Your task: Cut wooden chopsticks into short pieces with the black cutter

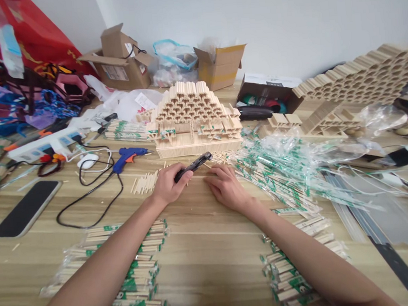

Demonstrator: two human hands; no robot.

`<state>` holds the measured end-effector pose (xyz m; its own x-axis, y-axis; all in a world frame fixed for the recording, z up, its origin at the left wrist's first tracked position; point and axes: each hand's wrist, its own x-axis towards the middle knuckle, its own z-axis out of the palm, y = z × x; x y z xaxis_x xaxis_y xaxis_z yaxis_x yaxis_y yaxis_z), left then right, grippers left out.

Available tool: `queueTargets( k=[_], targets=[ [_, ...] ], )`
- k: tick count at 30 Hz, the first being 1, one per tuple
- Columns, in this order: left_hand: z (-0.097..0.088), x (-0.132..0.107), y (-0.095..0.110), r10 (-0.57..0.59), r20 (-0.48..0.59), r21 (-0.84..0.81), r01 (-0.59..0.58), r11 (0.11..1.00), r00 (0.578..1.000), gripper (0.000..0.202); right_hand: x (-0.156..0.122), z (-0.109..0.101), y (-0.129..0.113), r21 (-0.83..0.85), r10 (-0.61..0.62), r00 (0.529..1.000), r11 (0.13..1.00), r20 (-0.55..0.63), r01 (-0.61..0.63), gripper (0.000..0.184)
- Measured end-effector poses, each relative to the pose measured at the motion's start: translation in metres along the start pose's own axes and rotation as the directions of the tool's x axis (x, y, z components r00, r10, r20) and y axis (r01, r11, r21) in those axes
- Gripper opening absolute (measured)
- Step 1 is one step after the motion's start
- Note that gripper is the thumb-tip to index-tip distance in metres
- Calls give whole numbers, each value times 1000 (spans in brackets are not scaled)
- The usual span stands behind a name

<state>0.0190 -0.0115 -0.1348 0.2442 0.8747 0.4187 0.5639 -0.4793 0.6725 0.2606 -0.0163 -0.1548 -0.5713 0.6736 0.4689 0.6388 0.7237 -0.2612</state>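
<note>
My left hand is closed around a black hand tool that looks like cutting pliers, its head pointing right and away from me. To its left lies a row of short wooden sticks. My right hand rests palm down on the table, its fingers bent and drawn together beside a small heap of cut stick pieces. Anything under those fingertips is hidden. Just beyond both hands stands a house-like model built of wooden sticks, with a honeycomb of tubes as its roof.
Wrapped chopsticks lie in rows under my left forearm and right forearm. Green-printed wrappers pile up at right. A blue glue gun with a looping cord and a phone lie left. A larger stick model stands back right.
</note>
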Motion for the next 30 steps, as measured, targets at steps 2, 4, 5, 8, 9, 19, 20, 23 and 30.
queueTargets(
  k=[2,4,5,8,9,19,20,23,30],
  targets=[
    [0,0,0,3,1,1,-3,1000,1000,39,-1,0,0,7,-4,1000,1000,6,4,25],
    [0,0,0,7,-2,4,-7,1000,1000,39,-1,0,-1,2,12,1000,1000,15,-12,26],
    [0,0,0,8,-3,6,-8,1000,1000,39,-2,0,-2,-5,25,999,1000,19,-25,27],
    [1,0,0,8,-3,5,-8,1000,1000,39,-1,1,-2,-31,58,998,998,26,-57,28],
    [1,0,0,8,-2,4,-8,1000,1000,39,-1,1,-2,-35,60,998,998,24,-59,28],
    [-1,0,-1,16,-9,1,-16,1000,1000,37,0,2,12,5,55,995,999,-78,-54,19],
    [0,0,-1,15,-8,6,-15,1000,1000,37,0,1,13,-9,78,993,997,-83,-79,22],
    [0,0,-2,8,-4,18,-8,1000,1000,37,4,-7,14,-54,140,983,988,-116,-147,28],
    [-1,1,-3,0,7,13,0,1000,1000,39,15,-41,27,-224,338,936,909,-92,-351,38]
  ],
)
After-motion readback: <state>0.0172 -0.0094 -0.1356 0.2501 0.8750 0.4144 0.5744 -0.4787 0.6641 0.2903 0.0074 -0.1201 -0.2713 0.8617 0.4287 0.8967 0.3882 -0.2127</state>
